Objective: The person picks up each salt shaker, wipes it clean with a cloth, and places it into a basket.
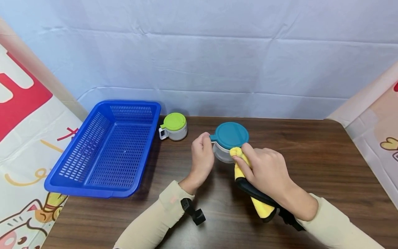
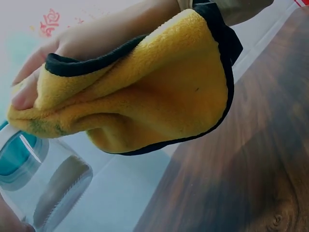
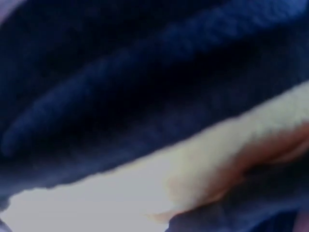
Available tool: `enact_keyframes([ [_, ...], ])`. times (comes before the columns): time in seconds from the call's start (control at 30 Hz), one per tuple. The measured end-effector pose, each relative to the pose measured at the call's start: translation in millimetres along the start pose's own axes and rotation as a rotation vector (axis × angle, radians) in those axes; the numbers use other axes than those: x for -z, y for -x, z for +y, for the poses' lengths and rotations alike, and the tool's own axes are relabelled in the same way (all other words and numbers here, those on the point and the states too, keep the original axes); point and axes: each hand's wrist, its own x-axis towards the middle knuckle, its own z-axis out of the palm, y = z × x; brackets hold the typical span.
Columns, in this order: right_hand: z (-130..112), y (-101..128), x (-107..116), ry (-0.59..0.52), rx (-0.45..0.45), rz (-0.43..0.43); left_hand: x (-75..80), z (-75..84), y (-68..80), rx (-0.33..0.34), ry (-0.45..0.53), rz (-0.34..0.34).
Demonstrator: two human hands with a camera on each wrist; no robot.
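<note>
A clear jar (image 1: 222,154) with a teal lid (image 1: 231,135) is held by my left hand (image 1: 202,154), its fingers curled at the handle side. My right hand (image 1: 268,171) grips a yellow cloth (image 1: 262,208) with black edging. The bunched end of the cloth meets the jar just under the lid's near right edge. In the left wrist view the cloth (image 2: 159,96) hangs down from the right hand, beside the clear jar wall (image 2: 63,193). Blurred dark and pale cloth (image 3: 145,96) fills the right wrist view and hides the fingers there.
A smaller jar (image 1: 177,134) with a lime-green lid stands behind and left of my left hand. Beside it, a blue perforated basket (image 1: 138,166) takes up the table's left side. A pale cloth backdrop (image 1: 205,69) rises behind the brown wooden table (image 1: 329,173).
</note>
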Motion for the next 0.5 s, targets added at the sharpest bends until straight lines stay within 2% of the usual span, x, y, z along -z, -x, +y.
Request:
enact_keyframes([
  [0.5, 19.4, 9.6, -3.1, -0.040, -0.035, -0.012, 3.6, -2.7, -3.8, 0.025, 0.001, 0.010],
])
